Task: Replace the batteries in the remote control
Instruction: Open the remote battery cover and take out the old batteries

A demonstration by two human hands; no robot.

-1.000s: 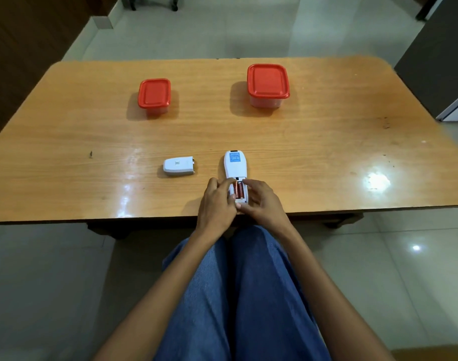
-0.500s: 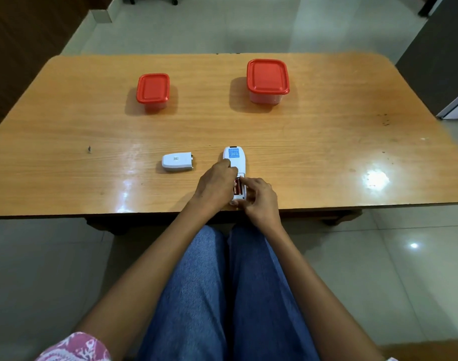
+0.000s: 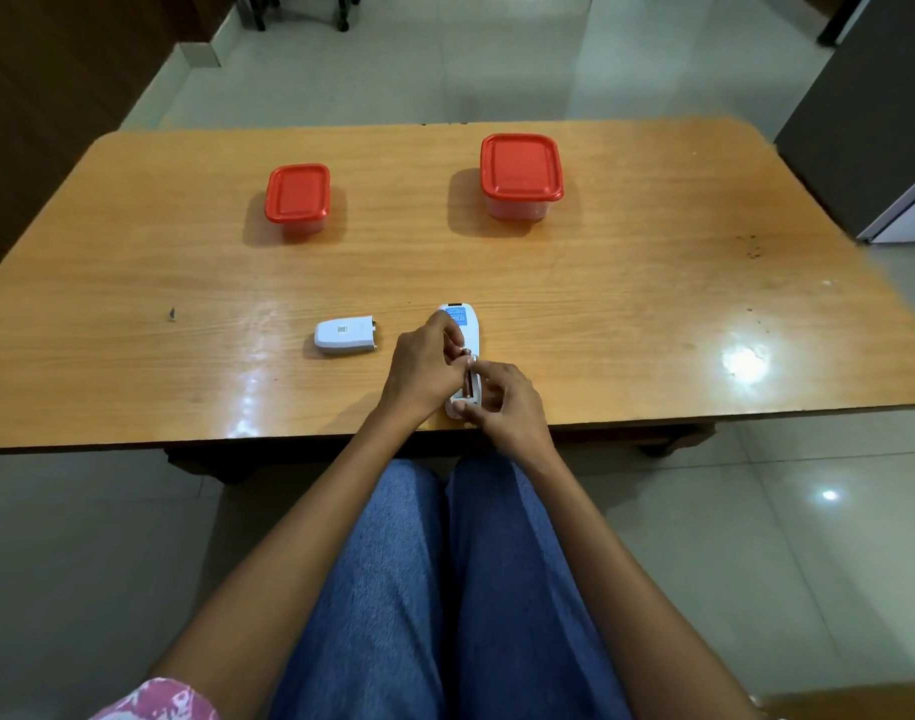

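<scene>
A white remote control lies back side up near the table's front edge, its battery bay uncovered. My left hand pinches a copper-coloured battery just above the bay. A second battery sits in the bay. My right hand grips the remote's near end and steadies it on the table. The white battery cover lies apart, to the left of the remote.
Two clear boxes with red lids stand farther back on the wooden table: a small box at the left and a larger box at the right. My legs in blue jeans are under the front edge.
My left hand has lifted one battery out of the bay and raised it slightly. My right hand stays on the remote's near end. The camera has tilted a little.
</scene>
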